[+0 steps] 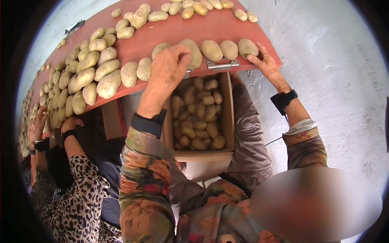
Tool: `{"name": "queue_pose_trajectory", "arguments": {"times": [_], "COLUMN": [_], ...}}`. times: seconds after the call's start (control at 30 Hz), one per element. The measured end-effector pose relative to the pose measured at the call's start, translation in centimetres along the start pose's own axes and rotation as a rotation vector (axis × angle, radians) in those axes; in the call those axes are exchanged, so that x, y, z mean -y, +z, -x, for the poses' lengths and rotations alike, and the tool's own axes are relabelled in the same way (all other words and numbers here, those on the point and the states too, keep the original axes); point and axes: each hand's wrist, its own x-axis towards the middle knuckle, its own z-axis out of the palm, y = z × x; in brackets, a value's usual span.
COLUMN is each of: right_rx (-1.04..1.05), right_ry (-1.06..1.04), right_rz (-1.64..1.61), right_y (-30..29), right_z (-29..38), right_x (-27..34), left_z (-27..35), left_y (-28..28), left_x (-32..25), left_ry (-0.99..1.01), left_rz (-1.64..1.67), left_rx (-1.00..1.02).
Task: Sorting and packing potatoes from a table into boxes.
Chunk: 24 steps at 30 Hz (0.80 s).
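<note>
A row of potatoes lies along the near edge of a red table (pixel 185 30). My left hand (pixel 170 65) is over this row, fingers curled and thumb beside a large flattish potato (pixel 194 56). Its fingertips are partly hidden, so I cannot tell whether it grips anything. At the row's right end, my right hand (pixel 267 65) has thumb and fingers apart, touching the right side of the end potato (pixel 248 48). Two more potatoes, one (pixel 211 50) and another (pixel 229 50), lie between my hands. Black bands circle both my wrists.
Below the table edge, a cardboard box (pixel 229 121) of potatoes stands between my legs. Metal hinges (pixel 223 64) sit on the edge. Many potatoes (pixel 73 76) crowd the table's left; others (pixel 188 12) line its far side. Co-workers' hands (pixel 71 123) are at left. A pale wall (pixel 340 76) borders the right.
</note>
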Motion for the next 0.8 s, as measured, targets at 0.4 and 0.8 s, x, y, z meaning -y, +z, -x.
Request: {"name": "queue_pose_trajectory", "arguments": {"times": [0.4,0.8], "right_rx": [-0.220,0.641], "right_ry": [-0.238,-0.111], "right_rz": [-0.010,0.355], "right_y": [2.0,16.0], "right_z": [7.8,10.5], "right_x": [7.4,-0.7], "left_z": [-0.1,-0.4], "left_y": [0.2,0.3], "left_x": [0.2,0.6], "left_ry": [0.041,0.102], "left_rz": [-0.112,-0.115], "left_rx": [0.032,0.001]}}
